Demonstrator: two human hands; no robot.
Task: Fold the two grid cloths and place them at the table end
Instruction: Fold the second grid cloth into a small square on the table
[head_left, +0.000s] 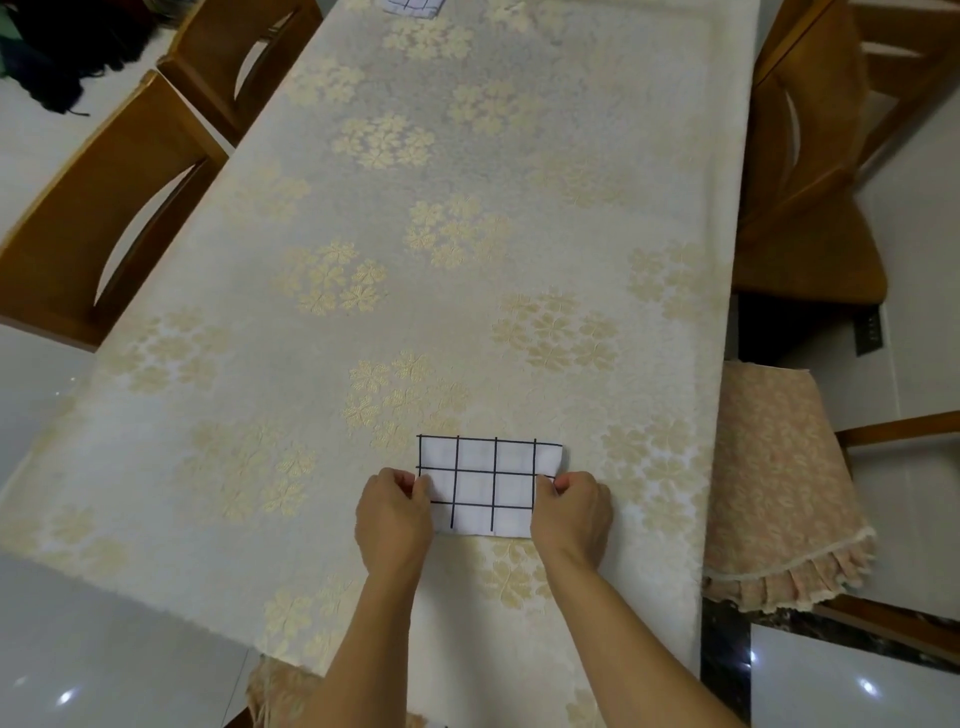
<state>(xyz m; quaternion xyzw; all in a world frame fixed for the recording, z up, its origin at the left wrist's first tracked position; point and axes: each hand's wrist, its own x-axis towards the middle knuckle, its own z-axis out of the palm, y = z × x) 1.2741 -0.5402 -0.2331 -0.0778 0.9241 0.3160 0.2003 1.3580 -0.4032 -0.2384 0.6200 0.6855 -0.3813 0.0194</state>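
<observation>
While my left hand (393, 512) and right hand (571, 512) pinch its short ends, folded grid cloth (488, 483) lies crosswise near the surface's near edge.

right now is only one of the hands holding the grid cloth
No, both the left hand and the right hand pinch the side edges of the folded grid cloth.

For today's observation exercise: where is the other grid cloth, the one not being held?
In the head view, the second grid cloth lies at the table's far end, cut by the top edge, left of centre.
</observation>
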